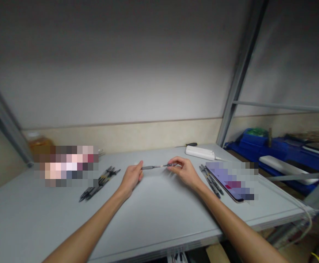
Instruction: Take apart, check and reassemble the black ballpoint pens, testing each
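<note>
While loose pens (100, 182) are lying at left, my left hand (132, 178) is pinching one end of a grey pen (156, 167) just above the table (159, 215), and my right hand (185, 171) is gripping the other end. Assembly is seemingly proceeding, calling for straight alignment.

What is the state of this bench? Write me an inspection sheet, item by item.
Surface: grey table, smooth and level.
Job's things: slim grey pen held level above the table.
Clutter: dark pens piled at left, more pens at right, white device at back.
Hands: left hand pinches one pen end, right hand the other.
Cables: pale cable hangs off the table's right edge.
Surroundings: plain wall, metal upright, blue bins at right.
</note>
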A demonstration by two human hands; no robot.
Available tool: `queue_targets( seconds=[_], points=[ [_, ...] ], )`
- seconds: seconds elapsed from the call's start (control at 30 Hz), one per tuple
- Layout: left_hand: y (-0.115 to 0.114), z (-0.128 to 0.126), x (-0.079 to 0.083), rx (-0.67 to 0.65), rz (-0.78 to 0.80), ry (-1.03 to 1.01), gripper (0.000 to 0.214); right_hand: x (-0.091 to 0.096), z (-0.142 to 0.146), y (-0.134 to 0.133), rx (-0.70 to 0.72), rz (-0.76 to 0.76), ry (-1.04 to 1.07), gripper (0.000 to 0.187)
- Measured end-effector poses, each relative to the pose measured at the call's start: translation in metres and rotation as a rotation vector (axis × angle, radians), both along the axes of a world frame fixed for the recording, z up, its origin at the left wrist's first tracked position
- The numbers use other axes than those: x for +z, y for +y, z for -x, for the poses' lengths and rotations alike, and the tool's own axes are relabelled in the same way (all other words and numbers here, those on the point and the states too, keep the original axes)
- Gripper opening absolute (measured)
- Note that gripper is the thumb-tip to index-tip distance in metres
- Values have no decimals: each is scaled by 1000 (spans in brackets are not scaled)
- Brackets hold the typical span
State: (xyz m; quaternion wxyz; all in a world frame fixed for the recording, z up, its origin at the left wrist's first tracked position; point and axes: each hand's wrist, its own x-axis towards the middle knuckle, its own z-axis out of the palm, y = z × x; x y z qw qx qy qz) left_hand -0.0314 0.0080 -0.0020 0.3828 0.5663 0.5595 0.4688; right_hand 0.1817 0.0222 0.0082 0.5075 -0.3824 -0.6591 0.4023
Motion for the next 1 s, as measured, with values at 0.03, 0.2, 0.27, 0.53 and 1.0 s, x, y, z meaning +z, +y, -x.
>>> queue_targets(
  seconds=[0.03, 0.2, 0.27, 0.53, 1.0],
  points=[
    [0, 0, 1, 10, 9, -21, 56, 0, 0, 0, -4, -6, 11, 17],
    [4, 3, -1, 36, 31, -90, 53, -1, -2, 2, -40, -30, 51, 18],
    [6, 4, -4, 23, 20, -113, 51, 0, -3, 2, -63, -30, 75, 20],
    [12, 3, -10, -7, -2, -398, 46, 1, -6, 6, -103, 160, 369, 27],
    [10, 2, -5, 17, -18, -469, 45, 5, -6, 6, -59, 267, 626, 19]
  ],
)
